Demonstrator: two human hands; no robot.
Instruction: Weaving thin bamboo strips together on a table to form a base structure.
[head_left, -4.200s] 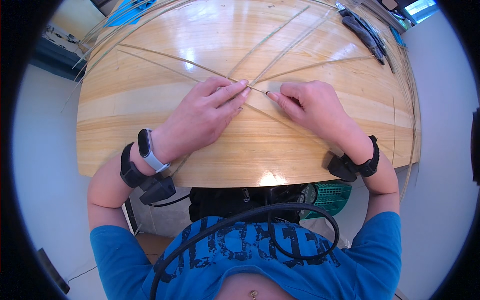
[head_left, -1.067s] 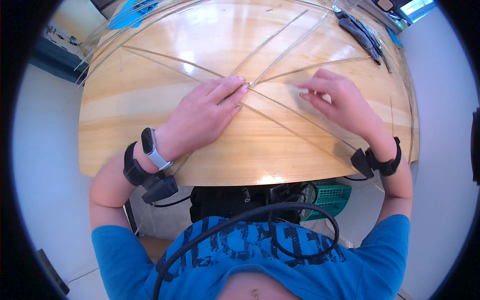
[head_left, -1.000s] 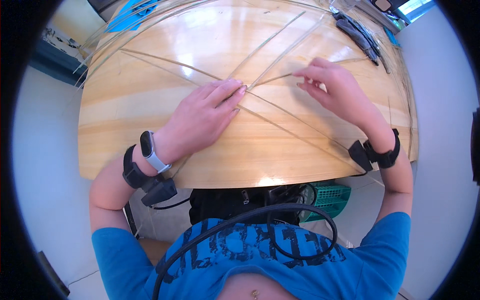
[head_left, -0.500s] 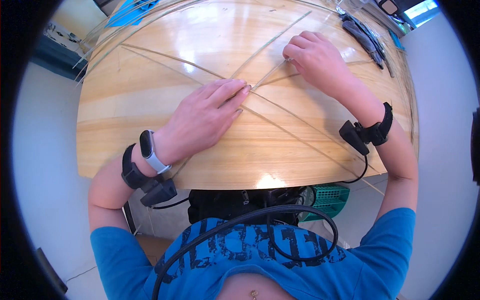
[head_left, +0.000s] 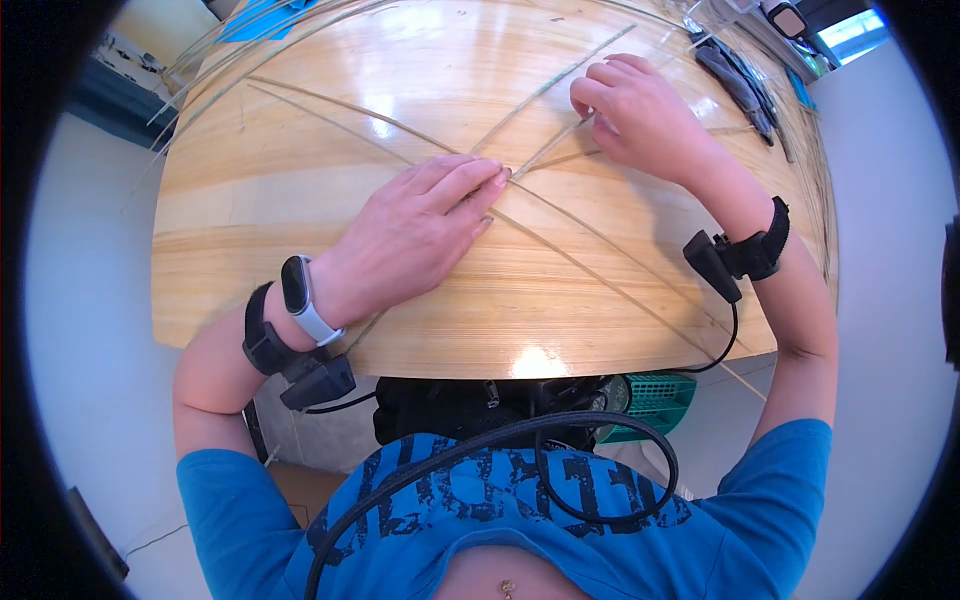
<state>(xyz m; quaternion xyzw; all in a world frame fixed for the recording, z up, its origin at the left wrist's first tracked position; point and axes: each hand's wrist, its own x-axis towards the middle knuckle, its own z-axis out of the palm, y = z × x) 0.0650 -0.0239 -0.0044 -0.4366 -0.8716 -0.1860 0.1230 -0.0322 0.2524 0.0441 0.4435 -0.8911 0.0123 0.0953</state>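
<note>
Left hand (head_left: 415, 235) flat and open at frame centre pinning crossed strips (head_left: 560, 235), right hand (head_left: 640, 110) upper right pinching 1 strip (head_left: 545, 150), wooden table (head_left: 300, 200)

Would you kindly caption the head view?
Left hand pins crossed bamboo strips on a wooden table; right hand pinches one strip.

The only screen in sight is the small dark oblong face of the white-strapped smartwatch (head_left: 298, 287) on the person's left wrist, at the tabletop's (head_left: 300, 190) near edge.
</note>
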